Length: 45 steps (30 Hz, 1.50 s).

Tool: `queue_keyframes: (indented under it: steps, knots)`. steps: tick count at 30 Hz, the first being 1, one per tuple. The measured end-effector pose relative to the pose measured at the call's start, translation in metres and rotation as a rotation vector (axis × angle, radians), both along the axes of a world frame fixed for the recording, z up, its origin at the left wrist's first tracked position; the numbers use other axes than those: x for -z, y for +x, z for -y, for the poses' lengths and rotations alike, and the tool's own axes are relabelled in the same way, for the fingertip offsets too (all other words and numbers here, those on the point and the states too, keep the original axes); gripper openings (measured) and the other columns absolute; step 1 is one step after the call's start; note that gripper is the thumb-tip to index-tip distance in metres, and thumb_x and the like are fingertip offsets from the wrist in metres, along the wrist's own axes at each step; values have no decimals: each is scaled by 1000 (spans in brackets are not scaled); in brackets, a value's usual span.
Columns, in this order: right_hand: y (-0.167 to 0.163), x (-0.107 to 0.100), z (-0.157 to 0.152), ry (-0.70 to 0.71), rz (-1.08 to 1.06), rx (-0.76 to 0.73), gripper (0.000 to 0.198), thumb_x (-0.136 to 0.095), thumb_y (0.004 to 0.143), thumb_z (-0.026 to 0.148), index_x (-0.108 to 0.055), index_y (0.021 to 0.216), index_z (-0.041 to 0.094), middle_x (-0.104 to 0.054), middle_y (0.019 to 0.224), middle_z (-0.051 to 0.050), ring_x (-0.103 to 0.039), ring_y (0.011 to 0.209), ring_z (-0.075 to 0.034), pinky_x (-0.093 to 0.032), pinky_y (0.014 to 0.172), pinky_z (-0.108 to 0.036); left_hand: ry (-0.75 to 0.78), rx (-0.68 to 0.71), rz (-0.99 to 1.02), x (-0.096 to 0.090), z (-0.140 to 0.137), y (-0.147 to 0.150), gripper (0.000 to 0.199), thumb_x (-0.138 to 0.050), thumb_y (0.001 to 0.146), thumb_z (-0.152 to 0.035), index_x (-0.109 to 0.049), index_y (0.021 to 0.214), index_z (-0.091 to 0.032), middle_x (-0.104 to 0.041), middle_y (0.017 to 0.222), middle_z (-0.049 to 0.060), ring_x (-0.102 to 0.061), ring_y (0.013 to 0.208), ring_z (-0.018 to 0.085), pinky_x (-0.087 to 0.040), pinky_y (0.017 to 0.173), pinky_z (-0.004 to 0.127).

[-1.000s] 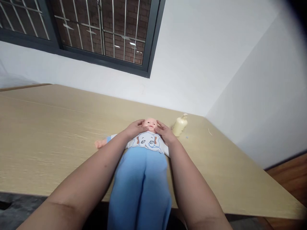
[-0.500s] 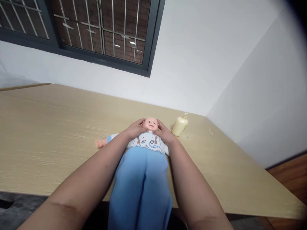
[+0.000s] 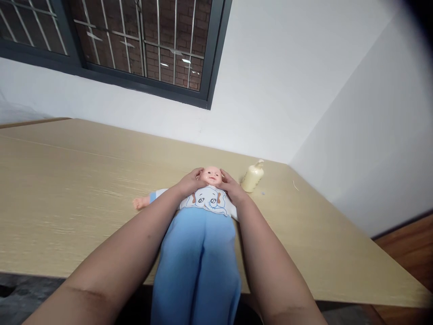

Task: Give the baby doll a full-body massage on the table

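A baby doll lies on its back on the table, its face up and its legs reaching over the near edge toward me. It wears blue trousers and a white top with an elephant face on the chest. My left hand is curled against one side of the doll's head, thumb near the chin. On the opposite side my right hand cups the head in the same way. Together they hold the head between them. One doll arm sticks out to the left; my right forearm hides most of the other.
A pale yellow pump bottle stands on the wooden table, to the right of the doll's head. Near it lie a tiny bluish bit and a thin white strand. Behind the table rises a white wall with a barred window.
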State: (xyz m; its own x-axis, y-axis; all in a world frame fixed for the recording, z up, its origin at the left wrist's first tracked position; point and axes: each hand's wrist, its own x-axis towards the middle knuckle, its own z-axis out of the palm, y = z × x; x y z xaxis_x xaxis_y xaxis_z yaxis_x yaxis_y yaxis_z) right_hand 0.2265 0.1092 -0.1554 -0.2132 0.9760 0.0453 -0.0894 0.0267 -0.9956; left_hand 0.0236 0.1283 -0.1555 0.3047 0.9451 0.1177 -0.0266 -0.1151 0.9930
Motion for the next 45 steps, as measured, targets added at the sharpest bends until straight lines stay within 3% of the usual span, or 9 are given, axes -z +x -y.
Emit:
queue_keyframes:
  steps: [9, 13, 20, 24, 28, 34, 39, 42, 45]
  knots:
    - [-3, -2, 1, 62, 209, 121, 102, -89, 59, 38, -39, 147, 26, -46, 149, -12, -58, 124, -31, -54, 96, -43, -41, 31, -22, -1, 0, -2, 82, -85, 60, -27, -51, 134, -22, -64, 126, 14, -67, 104, 34, -57, 80, 41]
    - [-2, -5, 2, 131, 236, 82, 96, -89, 59, 36, -44, 144, 26, -48, 148, -11, -54, 128, -31, -52, 100, -41, -9, 44, -93, -5, 2, -2, 84, -85, 60, -28, -48, 135, -21, -62, 126, 16, -69, 97, 33, -58, 74, 41]
    - [0, -2, 1, 110, 175, 43, 94, -88, 59, 33, -47, 144, 30, -51, 146, -8, -53, 129, -31, -52, 100, -41, -20, 57, -114, -6, 3, -4, 86, -83, 65, -32, -43, 140, -23, -55, 137, 19, -70, 92, 31, -58, 65, 37]
    - [4, 6, -3, 91, 94, 50, 92, -86, 60, 27, -47, 143, 31, -48, 149, -5, -53, 129, -29, -52, 100, -41, -1, 92, -61, -5, 3, -3, 75, -78, 68, -29, -50, 137, -22, -60, 132, 15, -68, 100, 30, -57, 75, 38]
    - [5, 8, -4, 48, -34, 5, 88, -80, 62, 18, -47, 142, 30, -58, 140, -4, -62, 117, -27, -55, 92, -37, 30, 128, 17, -4, 3, -1, 61, -72, 70, -24, -59, 129, -18, -66, 124, 11, -64, 108, 29, -53, 87, 38]
    - [3, 8, -7, -42, -99, 55, 88, -69, 62, 14, -44, 145, 25, -69, 120, -6, -70, 92, -23, -56, 72, -30, -50, 103, 130, -4, 3, 2, 53, -70, 66, -24, -67, 118, -16, -72, 112, 11, -67, 102, 31, -54, 86, 39]
    - [4, 10, -6, -25, -25, 47, 104, -77, 68, 25, -21, 156, 28, -50, 146, -8, -63, 115, -26, -55, 91, -37, -31, 79, 68, -3, 2, 1, 72, -77, 63, -26, -57, 132, -18, -66, 124, 12, -65, 109, 31, -55, 87, 39]
    - [4, 7, -3, 20, 54, 18, 113, -84, 65, 29, -18, 157, 28, -32, 159, -7, -50, 133, -27, -50, 102, -38, -52, 71, -11, -3, 2, 0, 85, -82, 62, -28, -48, 140, -19, -63, 130, 14, -66, 107, 31, -56, 83, 40]
    - [2, 6, -3, 35, 98, -18, 115, -85, 66, 34, -15, 157, 28, -28, 160, -8, -47, 136, -28, -49, 104, -38, -62, 66, -23, -5, 3, 0, 87, -83, 62, -28, -46, 140, -18, -62, 130, 16, -66, 108, 31, -57, 82, 38]
